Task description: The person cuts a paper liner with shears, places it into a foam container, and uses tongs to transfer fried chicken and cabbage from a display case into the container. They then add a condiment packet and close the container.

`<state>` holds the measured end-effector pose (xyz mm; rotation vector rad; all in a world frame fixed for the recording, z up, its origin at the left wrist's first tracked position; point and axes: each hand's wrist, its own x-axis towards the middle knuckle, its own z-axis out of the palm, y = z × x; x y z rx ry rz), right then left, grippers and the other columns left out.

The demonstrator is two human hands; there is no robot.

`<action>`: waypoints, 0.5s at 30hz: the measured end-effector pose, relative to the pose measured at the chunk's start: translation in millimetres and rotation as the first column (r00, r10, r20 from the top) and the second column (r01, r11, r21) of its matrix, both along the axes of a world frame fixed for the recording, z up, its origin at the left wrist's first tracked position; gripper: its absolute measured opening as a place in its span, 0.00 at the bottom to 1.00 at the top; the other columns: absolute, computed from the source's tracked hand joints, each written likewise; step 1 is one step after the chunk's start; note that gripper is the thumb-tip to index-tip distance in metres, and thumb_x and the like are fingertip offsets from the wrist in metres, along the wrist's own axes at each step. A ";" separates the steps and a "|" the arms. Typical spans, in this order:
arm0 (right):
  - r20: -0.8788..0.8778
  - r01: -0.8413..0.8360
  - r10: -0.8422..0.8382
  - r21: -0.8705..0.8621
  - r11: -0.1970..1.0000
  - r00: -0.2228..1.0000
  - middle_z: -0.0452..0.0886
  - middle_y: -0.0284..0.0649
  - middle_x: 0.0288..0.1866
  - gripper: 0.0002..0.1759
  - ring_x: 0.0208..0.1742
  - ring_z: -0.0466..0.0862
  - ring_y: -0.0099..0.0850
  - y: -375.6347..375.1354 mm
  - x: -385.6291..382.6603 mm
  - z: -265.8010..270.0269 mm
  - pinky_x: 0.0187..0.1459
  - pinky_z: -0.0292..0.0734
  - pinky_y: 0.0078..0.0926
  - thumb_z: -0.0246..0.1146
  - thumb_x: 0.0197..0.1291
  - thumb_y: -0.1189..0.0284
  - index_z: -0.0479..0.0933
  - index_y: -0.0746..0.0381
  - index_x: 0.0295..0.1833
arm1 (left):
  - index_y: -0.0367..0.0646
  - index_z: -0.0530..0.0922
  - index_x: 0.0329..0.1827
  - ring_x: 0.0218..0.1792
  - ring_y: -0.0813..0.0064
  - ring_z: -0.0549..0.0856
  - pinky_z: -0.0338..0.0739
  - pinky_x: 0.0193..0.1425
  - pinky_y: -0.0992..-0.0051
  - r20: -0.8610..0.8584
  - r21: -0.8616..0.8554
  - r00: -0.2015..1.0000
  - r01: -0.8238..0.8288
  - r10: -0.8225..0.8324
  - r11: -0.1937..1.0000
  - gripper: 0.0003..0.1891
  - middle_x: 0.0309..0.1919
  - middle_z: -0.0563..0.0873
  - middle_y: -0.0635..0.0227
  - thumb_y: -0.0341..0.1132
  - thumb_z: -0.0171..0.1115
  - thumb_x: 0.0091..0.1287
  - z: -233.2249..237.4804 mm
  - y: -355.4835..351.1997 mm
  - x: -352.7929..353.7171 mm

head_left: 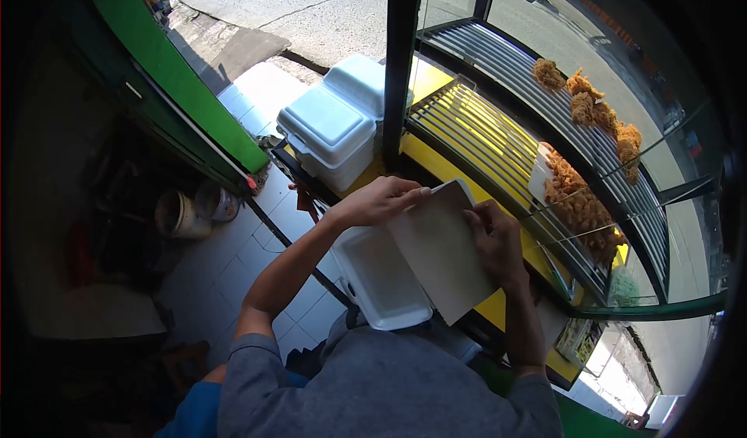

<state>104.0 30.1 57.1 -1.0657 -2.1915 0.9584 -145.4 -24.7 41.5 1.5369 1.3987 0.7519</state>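
Note:
A sheet of brown food-wrapping paper [445, 255] slants over an open white foam takeaway box [379, 276] in front of my body. My left hand [383, 201] is closed at the paper's upper left edge, fingertips along its top. On the opposite side, my right hand [498, 243] pinches the paper's right edge with curled fingers. The paper covers the right part of the box. What shows of the box's inside is bare white foam.
Closed foam boxes [331, 123] are stacked beyond my left hand. To the right stands a glass display case with slatted racks [475, 134], holding fried chicken pieces [576, 197] on two levels. Buckets [183, 215] stand on the tiled floor at left. A green post [175, 72] rises nearby.

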 end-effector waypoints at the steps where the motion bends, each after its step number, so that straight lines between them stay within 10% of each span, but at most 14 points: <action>1: 0.012 0.057 -0.057 -0.001 0.998 0.998 0.84 0.49 0.33 0.11 0.32 0.86 0.38 -1.3 11.3 -9.2 0.38 0.78 0.32 0.61 0.69 0.70 0.76 0.69 0.42 | 0.37 0.81 0.55 0.35 0.60 0.85 0.78 0.44 0.65 -0.048 0.018 0.999 0.015 -0.015 1.000 0.28 0.35 0.87 0.54 0.57 0.48 0.76 -5.9 3.1 7.5; 15: 0.060 0.511 -0.517 0.095 0.854 0.854 0.73 0.48 0.38 0.12 0.36 0.77 0.47 -62.6 125.6 -129.9 0.38 0.71 0.42 0.54 0.74 0.66 0.70 0.65 0.41 | 0.44 0.83 0.56 0.46 0.52 0.88 0.80 0.54 0.61 -0.347 -0.051 0.925 0.147 -0.156 0.988 0.23 0.46 0.88 0.53 0.53 0.60 0.70 -107.6 24.0 134.8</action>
